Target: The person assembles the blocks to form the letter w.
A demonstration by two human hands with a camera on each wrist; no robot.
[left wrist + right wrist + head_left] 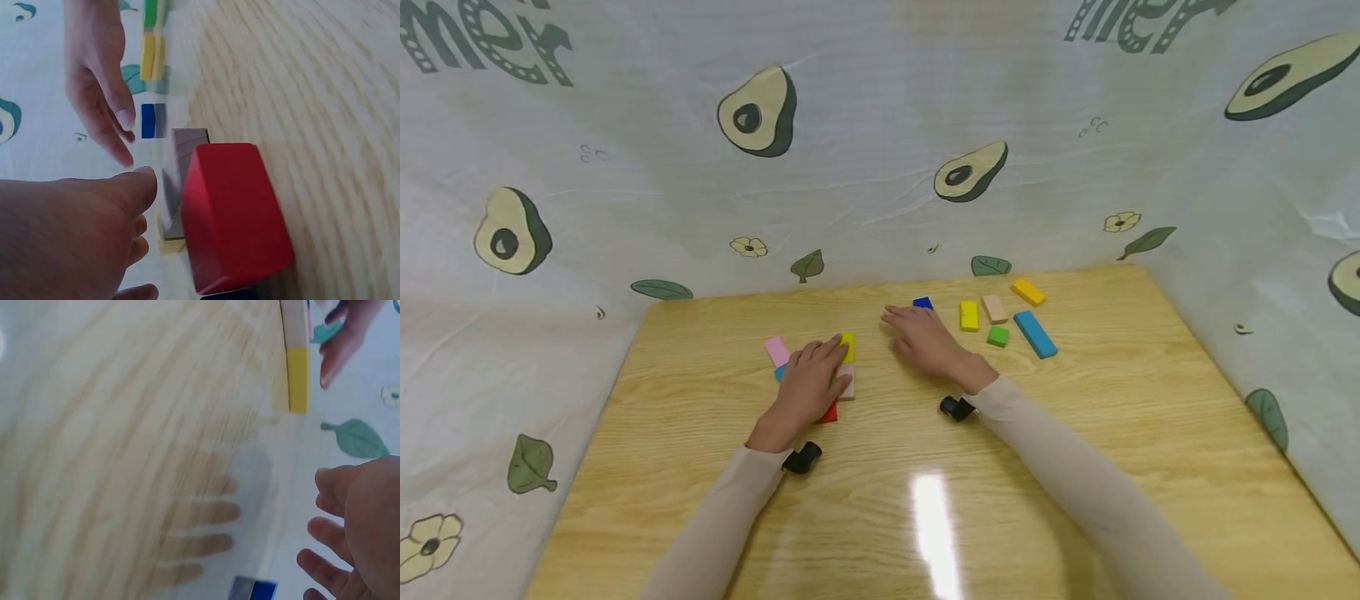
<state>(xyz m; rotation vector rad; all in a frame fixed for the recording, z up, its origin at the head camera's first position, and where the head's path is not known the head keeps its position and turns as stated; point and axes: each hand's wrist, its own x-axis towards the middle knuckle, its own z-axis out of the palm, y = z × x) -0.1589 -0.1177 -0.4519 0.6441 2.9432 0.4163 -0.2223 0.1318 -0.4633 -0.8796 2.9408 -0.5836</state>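
Observation:
My left hand (808,383) lies over a group of coloured blocks left of the table's middle, its fingers extended; whether it presses on them I cannot tell. Around it show a pink block (777,351), part of a light blue block (780,372), a yellow block (847,347), a pale wooden block (847,383) and a red block (234,212). To the right, my right hand (928,343) hovers over the table with loosely spread fingers and nothing in them. Just beyond it sits a dark blue block (922,303), partly hidden by that hand.
Right of my right hand lie a yellow block (969,316), a pale wooden block (995,309), a green block (998,336), a long blue block (1035,334) and an orange-yellow block (1028,292). An avocado-print sheet (865,183) hangs behind the wooden table (865,517).

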